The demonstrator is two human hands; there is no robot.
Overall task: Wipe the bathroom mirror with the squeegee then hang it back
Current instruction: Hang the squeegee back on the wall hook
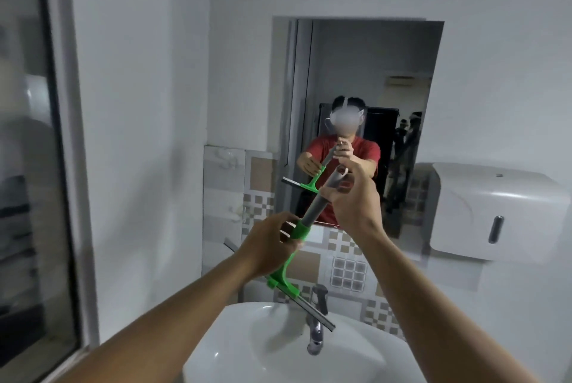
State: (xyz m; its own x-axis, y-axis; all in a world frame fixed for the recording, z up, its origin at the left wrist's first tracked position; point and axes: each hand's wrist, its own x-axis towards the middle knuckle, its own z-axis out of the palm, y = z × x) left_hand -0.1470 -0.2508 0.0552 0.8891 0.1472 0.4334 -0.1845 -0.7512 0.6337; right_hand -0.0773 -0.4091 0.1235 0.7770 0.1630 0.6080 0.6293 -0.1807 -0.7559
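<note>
A: Head view — where's the squeegee (305,227)?

B: In the air over the sink (241,339), blade low above the tap (315,330), clear of the mirror (371,73). The left hand (267,246) has its grip clamped on the green neck; the right hand (353,200) is closed round the grey handle's top.

A: Any wiping done?

B: Can't tell — the blade isn't on the glass. My guess: the wiping and the hanging back both remain.
</note>
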